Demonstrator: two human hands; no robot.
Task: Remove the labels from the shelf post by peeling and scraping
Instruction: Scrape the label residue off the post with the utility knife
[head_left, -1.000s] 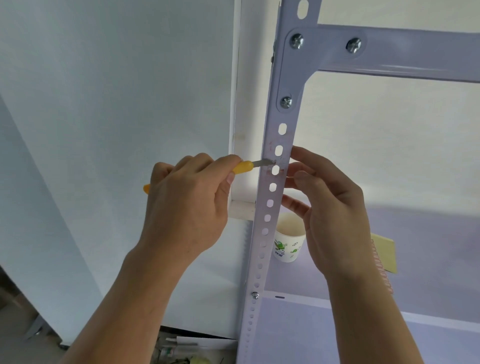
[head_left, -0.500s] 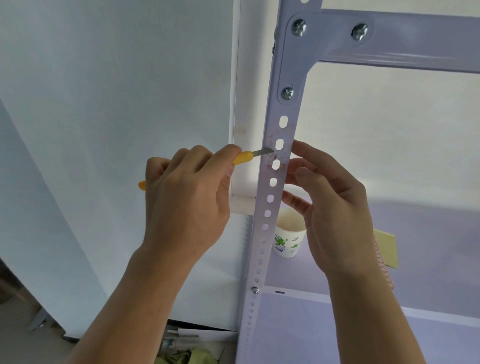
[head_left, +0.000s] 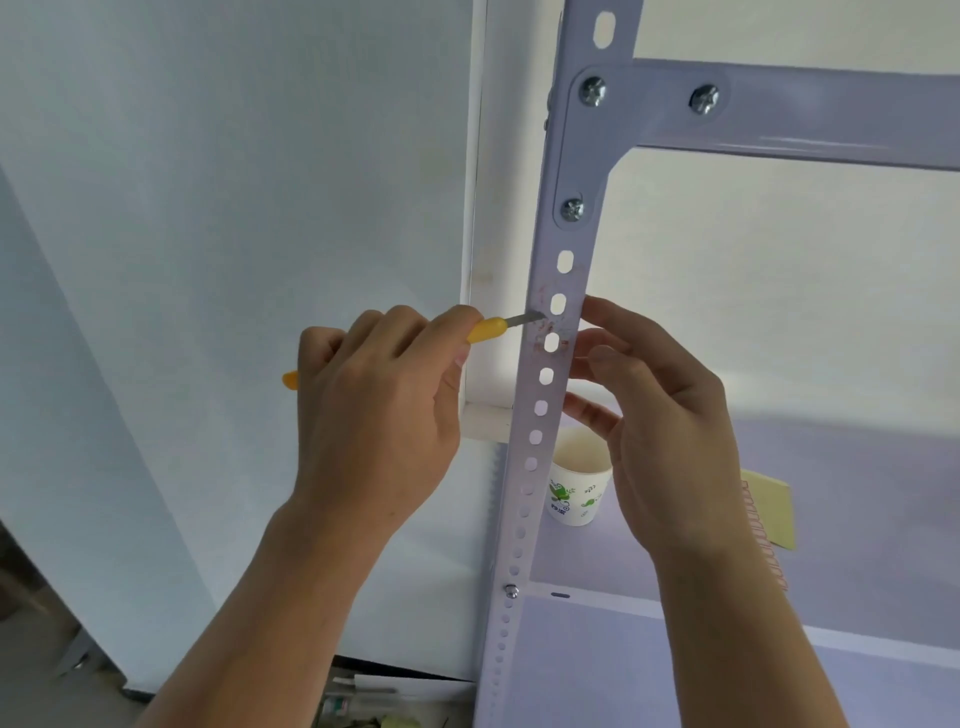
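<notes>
A white perforated shelf post (head_left: 535, 415) runs up the middle of the head view. Reddish label residue (head_left: 545, 327) smears the post around two of its upper slots. My left hand (head_left: 379, 410) is closed around a yellow-handled knife (head_left: 485, 328), whose small metal blade touches the residue on the post's left edge. My right hand (head_left: 660, 426) rests behind and against the post's right side at the same height, fingers partly curled, holding nothing that I can see.
A horizontal shelf beam (head_left: 805, 119) is bolted to the post at the top. A paper cup (head_left: 579, 478) and a spiral notebook (head_left: 769, 519) stand on the shelf board (head_left: 857, 467) behind the post. A white wall (head_left: 234, 208) lies to the left.
The blade has shifted slightly along the residue between the slots. The camera view has tilted, so the post and beam sit lower in the frame than half a second ago. Both hands keep their grip.
</notes>
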